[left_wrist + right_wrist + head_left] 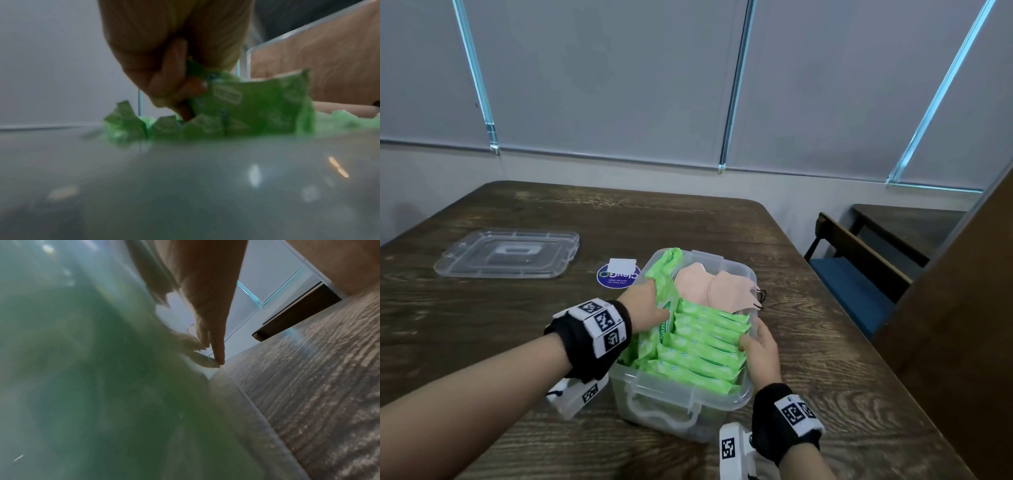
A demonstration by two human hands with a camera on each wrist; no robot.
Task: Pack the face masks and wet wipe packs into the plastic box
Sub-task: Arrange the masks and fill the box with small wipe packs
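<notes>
A clear plastic box (pixel 722 401) stands on the wooden table in front of me. Inside, several small green wet wipe packs (pixel 705 346) lie in a row, and pink face masks (pixel 709 286) sit at the back. A large green wet wipe pack (pixel 666 274) stands on edge along the box's left wall. My left hand (pixel 654 305) pinches its top edge; the left wrist view shows the curled fingers (pixel 193 87) on the green pack (pixel 252 104). My right hand (pixel 758 342) rests at the box's right wall, thumb on the small packs' ends, fingers (pixel 218 350) straight outside the wall.
The box's clear lid (pixel 508 253) lies flat at the far left of the table (pixel 482 342). A round blue sticker (pixel 618 275) is on the tabletop just left of the box. A chair with a blue seat (pixel 859 274) and a wooden panel (pixel 962 308) stand to the right.
</notes>
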